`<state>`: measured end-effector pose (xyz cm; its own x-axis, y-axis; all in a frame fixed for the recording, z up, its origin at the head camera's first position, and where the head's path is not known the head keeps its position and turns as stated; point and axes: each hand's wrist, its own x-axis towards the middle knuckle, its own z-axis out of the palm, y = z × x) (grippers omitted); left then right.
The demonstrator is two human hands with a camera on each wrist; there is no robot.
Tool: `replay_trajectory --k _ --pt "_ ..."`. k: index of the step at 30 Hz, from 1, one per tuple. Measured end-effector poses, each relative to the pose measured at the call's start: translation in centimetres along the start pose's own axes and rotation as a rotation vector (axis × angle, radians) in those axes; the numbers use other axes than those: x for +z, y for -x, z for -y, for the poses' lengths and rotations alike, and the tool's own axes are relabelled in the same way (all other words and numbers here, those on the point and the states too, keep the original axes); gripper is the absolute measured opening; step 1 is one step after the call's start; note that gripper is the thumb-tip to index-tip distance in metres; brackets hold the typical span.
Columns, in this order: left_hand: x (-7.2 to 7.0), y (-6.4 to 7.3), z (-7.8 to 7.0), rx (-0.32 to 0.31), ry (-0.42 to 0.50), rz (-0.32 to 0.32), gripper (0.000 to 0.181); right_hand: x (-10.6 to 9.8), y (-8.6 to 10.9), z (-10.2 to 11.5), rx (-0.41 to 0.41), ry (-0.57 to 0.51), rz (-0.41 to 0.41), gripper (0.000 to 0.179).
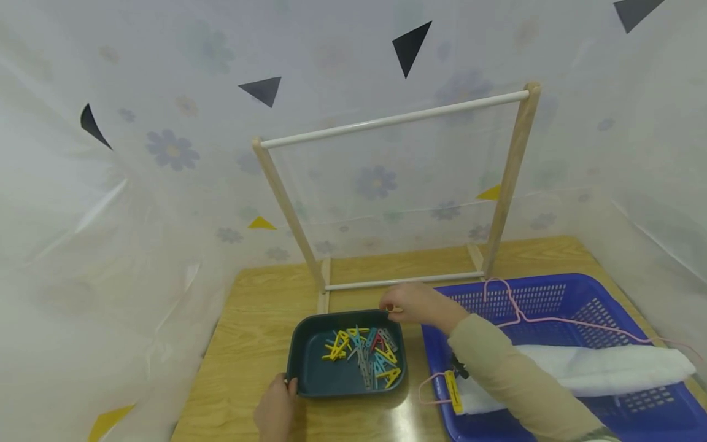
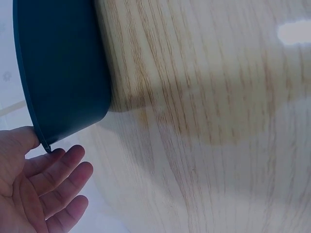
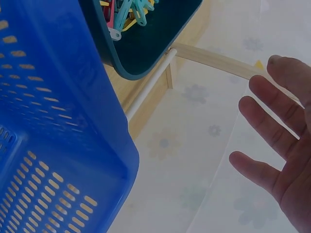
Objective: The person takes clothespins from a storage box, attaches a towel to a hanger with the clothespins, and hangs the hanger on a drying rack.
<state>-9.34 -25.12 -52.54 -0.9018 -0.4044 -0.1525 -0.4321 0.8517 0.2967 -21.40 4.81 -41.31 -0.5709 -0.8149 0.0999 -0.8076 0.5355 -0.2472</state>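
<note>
A dark green tray point(image 1: 316, 383) stands on the table, with several yellow, teal, grey and red clothespins point(image 1: 364, 356) inside. My left hand point(image 1: 274, 408) is at its near left corner. In the left wrist view, the thumb and index finger of that hand pinch the rim of the tray point(image 2: 63, 63), and the other fingers lie loosely beside it. By the far right corner is my right hand point(image 1: 422, 305). The right wrist view shows this hand point(image 3: 286, 126) with its fingers apart and holding nothing, off to the side of the tray point(image 3: 146, 53).
To the right, a blue basket point(image 1: 574, 282) holds a white towel point(image 1: 596, 368) and a pink hanger point(image 1: 569, 320). A yellow clip point(image 1: 453, 391) sits at the towel's near left end. Behind the tray stands a wooden rack point(image 1: 510, 178) with a white top bar point(image 1: 394, 120).
</note>
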Motion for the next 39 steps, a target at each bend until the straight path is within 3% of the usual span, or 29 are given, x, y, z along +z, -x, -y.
replay_trajectory --k 9,27,39 --pt "-0.1 0.2 0.0 0.028 0.012 0.005 0.029 0.4 -0.8 0.7 0.001 -0.001 0.062 0.014" --pt "-0.2 0.3 -0.3 0.01 0.006 -0.003 0.028 1.1 -2.2 1.8 -0.051 0.014 0.095 0.013" --pt "-0.2 0.4 -0.2 0.017 0.021 -0.007 0.027 2.1 -2.8 3.1 0.024 0.021 0.145 0.013"
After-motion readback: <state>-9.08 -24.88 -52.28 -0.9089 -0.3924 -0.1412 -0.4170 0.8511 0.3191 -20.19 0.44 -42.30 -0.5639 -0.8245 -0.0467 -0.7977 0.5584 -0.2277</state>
